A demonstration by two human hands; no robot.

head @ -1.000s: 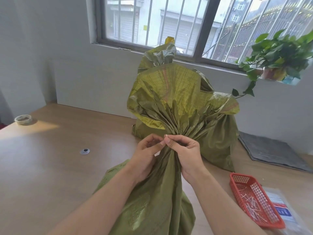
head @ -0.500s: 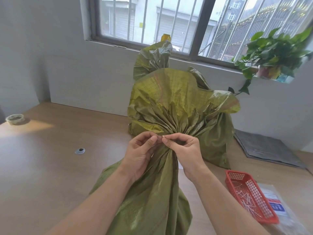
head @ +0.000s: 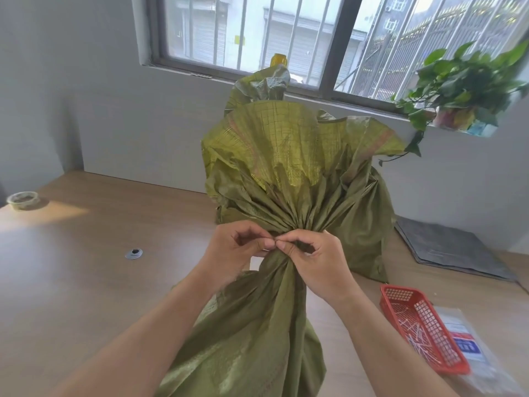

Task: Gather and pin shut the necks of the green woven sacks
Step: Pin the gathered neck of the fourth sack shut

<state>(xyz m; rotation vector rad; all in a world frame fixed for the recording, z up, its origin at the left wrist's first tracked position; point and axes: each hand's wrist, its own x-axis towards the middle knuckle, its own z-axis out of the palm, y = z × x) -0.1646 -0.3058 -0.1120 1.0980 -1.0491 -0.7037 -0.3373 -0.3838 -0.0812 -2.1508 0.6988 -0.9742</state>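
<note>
While the bulk of the nearest green woven plastic sack (head: 257, 339) stands close under me on the pale wooden counter (head: 86, 267), a red plastic mesh basket (head: 400, 290) of thin pale pins sits just off my right forearm. Above the bulk, my left hand (head: 237, 250) and right hand (head: 317, 259) face each other at one height. Each has thumb and forefinger pinched on the front of the sack's gathered neck (head: 297, 224), fingertips touching. Whether a pin lies between them I cannot tell; it would be too small to see. The neck's long axis runs upright, from the bulk below to the fanned mouth (head: 286, 144) above, so I judge any pin must cross it sideways, between my hands. Neither hand is nearer the neck; the right is closer to the basket. Behind stands a second green woven sack (head: 363, 230), its crumpled top rising toward the barred window.
</note>
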